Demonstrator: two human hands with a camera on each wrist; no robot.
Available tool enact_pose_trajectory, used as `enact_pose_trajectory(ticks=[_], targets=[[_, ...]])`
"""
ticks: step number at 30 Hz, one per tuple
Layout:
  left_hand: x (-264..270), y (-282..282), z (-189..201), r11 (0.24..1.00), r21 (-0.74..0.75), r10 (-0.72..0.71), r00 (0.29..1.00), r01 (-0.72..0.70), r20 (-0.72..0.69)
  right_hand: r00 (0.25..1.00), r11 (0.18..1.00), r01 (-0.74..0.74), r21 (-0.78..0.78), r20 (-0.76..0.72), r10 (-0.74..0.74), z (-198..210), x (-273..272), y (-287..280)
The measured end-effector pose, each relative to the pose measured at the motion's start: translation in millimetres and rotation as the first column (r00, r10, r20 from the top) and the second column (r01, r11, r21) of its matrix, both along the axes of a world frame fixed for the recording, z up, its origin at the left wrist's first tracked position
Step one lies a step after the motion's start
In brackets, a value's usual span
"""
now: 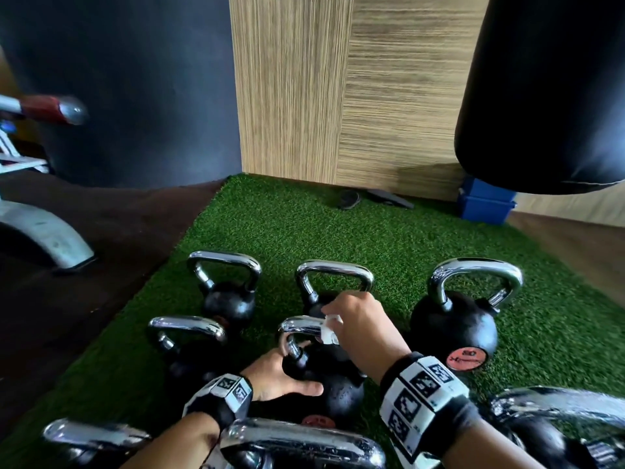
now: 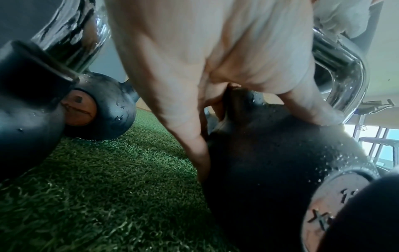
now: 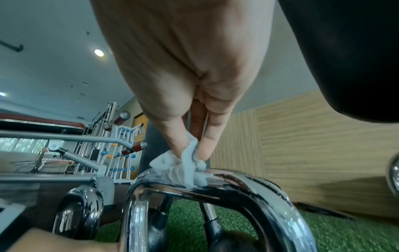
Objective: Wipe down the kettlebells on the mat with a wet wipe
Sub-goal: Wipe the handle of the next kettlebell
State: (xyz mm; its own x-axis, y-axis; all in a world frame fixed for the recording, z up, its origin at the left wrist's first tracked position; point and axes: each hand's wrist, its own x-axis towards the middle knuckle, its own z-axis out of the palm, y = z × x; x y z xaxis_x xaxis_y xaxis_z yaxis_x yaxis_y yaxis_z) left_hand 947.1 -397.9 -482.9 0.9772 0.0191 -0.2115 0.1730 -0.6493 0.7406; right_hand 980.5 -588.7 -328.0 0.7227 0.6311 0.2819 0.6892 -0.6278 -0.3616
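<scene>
Several black kettlebells with chrome handles stand on the green turf mat [image 1: 338,228]. My right hand [image 1: 341,316] pinches a crumpled white wet wipe [image 1: 329,330] [image 3: 179,167] and presses it on the top bar of the middle kettlebell's handle [image 1: 299,324] [image 3: 237,185]. My left hand [image 1: 287,367] [image 2: 215,110] grips that kettlebell [image 1: 341,394] [image 2: 270,153] at the foot of its handle. Its thumb lies down the wet ball, and its fingers wrap behind the left post.
Other kettlebells crowd around: back left [image 1: 230,299], back right [image 1: 453,326], left [image 1: 189,336], and close in front [image 1: 301,441]. A black punching bag [image 1: 548,89] hangs at the upper right. A blue box [image 1: 485,204] sits by the wood wall; a bench frame [image 1: 44,231] stands left.
</scene>
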Motion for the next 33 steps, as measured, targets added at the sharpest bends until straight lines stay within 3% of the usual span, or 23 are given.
enact_pose_trajectory(ticks=[4, 8, 14, 18, 27, 33], targets=[[0.0, 1.6, -4.3, 0.999, -0.005, 0.032, 0.998, -0.032, -0.046, 0.998, 0.995, 0.043, -0.088, -0.036, -0.046, -0.6, -0.3, -5.6], [1.0, 3.1, -6.1, 0.999, -0.011, 0.042, 0.997, -0.043, -0.064, 0.991, 0.987, 0.124, -0.102, -0.044, -0.129, 0.2, 1.1, -18.0], [0.3, 4.3, -3.6, 1.0, -0.014, 0.012, 0.999, -0.013, -0.046, 0.989, 0.988, 0.126, -0.091, -0.059, -0.132, -3.0, 7.4, -16.1], [0.0, 4.0, -1.4, 1.0, -0.002, -0.004, 0.999, 0.004, -0.033, 0.969, 0.967, 0.223, -0.123, -0.083, -0.234, -6.3, 17.6, -41.1], [0.6, 3.6, 1.2, 1.0, 0.008, -0.014, 0.999, 0.014, -0.048, 0.946, 0.957, 0.29, 0.006, -0.152, -0.286, -15.1, 24.5, -52.5], [-1.5, 2.1, 3.3, 1.0, -0.003, -0.003, 0.999, 0.003, -0.053, 0.909, 0.938, 0.346, -0.024, -0.238, -0.341, -23.8, 35.2, -60.8]])
